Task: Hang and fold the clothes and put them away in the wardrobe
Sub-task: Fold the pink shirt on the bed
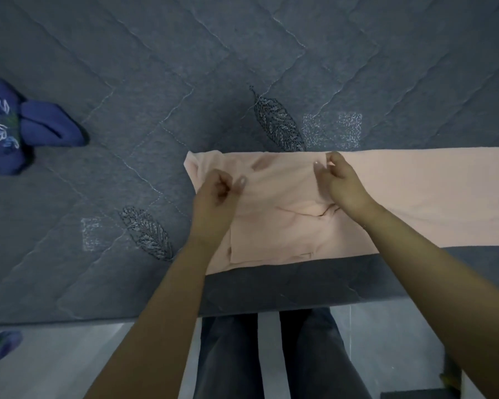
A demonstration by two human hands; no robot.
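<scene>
A pale pink garment point(357, 203) lies spread flat near the front edge of a grey quilted bed cover point(185, 67), reaching from the centre of the frame to the right edge. Its left part is folded over onto itself, with creases and a folded layer showing low in the middle.

The left hand point(213, 194) sits over the garment's left end, fingers curled in with thumb and forefinger close together; whether they actually pinch the cloth I cannot tell. The right hand point(340, 180) is at the garment's upper edge near the centre of the frame, its fingertips pinching the fabric there.

A dark blue garment with a pale leaf print point(15, 128) lies bunched at the left edge, well apart from the pink one. Stitched leaf motifs mark the cover. The person's dark trousers point(271, 355) show at bottom centre.
</scene>
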